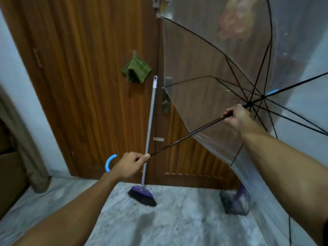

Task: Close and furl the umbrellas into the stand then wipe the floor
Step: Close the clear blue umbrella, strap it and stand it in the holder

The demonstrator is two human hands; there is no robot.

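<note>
An open transparent umbrella point(204, 71) with black ribs fills the upper right, its canopy spread wide. My left hand point(129, 165) grips the lower end of its black shaft, just above the curved blue handle point(109, 162). My right hand point(235, 117) is closed around the shaft high up, close to the runner where the ribs meet. A dark stand point(234, 204) sits on the floor by the door at lower right, seen through the canopy's edge, with something purple in it.
A broom point(150, 132) with a grey pole and purple head leans against the brown wooden door point(88, 86). A green cloth point(136, 70) hangs from a hook on the door. The floor point(177, 224) is grey marbled. A curtain hangs at the left.
</note>
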